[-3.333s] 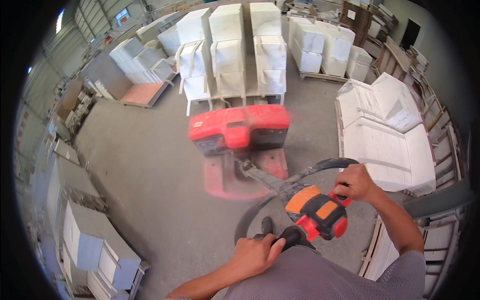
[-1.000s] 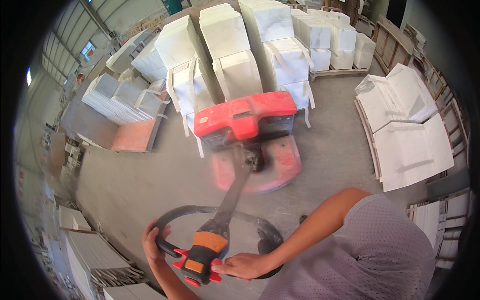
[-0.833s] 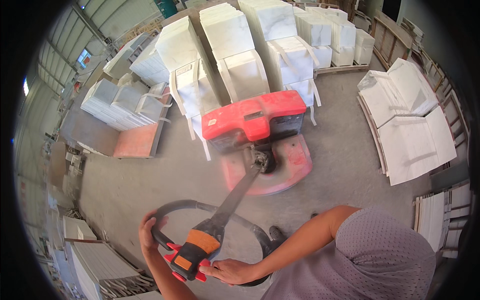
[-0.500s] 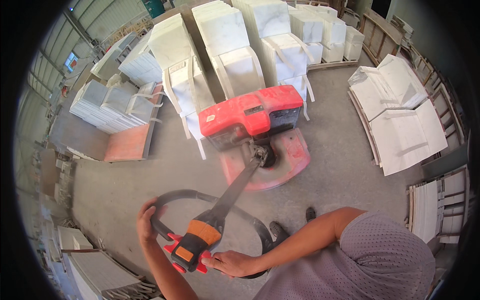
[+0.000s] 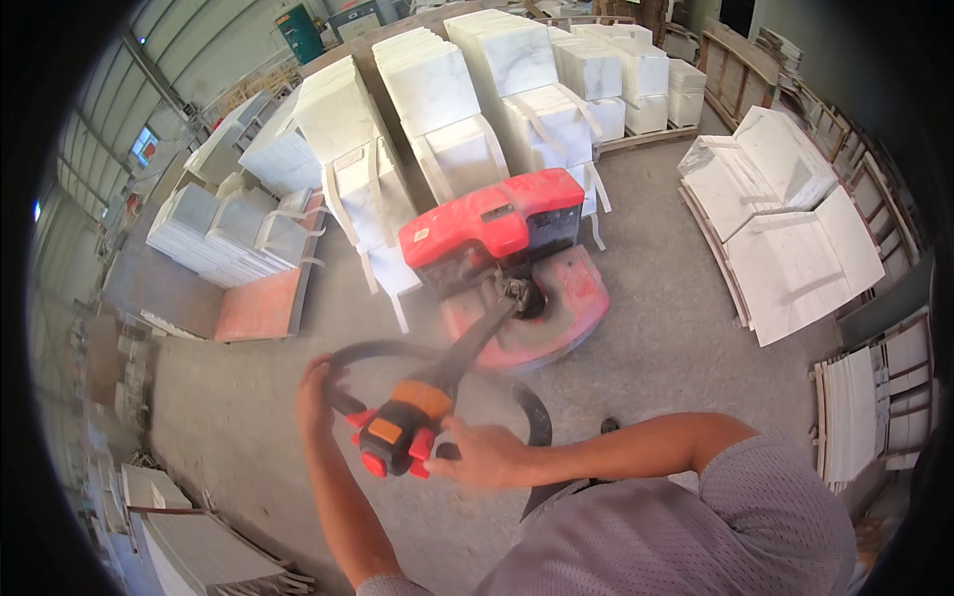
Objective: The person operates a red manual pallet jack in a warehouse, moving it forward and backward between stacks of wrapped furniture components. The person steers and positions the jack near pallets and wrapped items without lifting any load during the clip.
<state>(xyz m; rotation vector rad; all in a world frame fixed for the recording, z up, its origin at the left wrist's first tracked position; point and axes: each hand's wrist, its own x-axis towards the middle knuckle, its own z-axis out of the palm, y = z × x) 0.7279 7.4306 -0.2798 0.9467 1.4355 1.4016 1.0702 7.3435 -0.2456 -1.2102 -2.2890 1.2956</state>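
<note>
A red-and-black pallet truck [image 5: 497,223] stands in front of me, its long black tiller arm [image 5: 467,353] slanting toward me. At the near end is a control head [image 5: 397,427] with orange panels and red side paddles, and a black loop handle [image 5: 532,402] curves around it. My left hand [image 5: 316,397] is closed around the left side of the loop. My right hand [image 5: 485,452], a little blurred, is closed on the handle beside the right red paddle; its fingers partly hide the grip. White stone slabs [image 5: 447,89] stand in tall strapped stacks just beyond the truck.
On the left, more slabs [image 5: 229,228] lean on a pallet with a reddish board [image 5: 258,306]. Strapped white slabs [image 5: 795,258] rest on a pallet at the right. Further stacks stand at the lower left [image 5: 209,551] and lower right [image 5: 845,417]. Grey concrete floor [image 5: 238,397] lies between them.
The control head has moved farther from me and slightly right, both hands moving with it. The truck body has shifted slightly in view. Less of my shoes shows.
</note>
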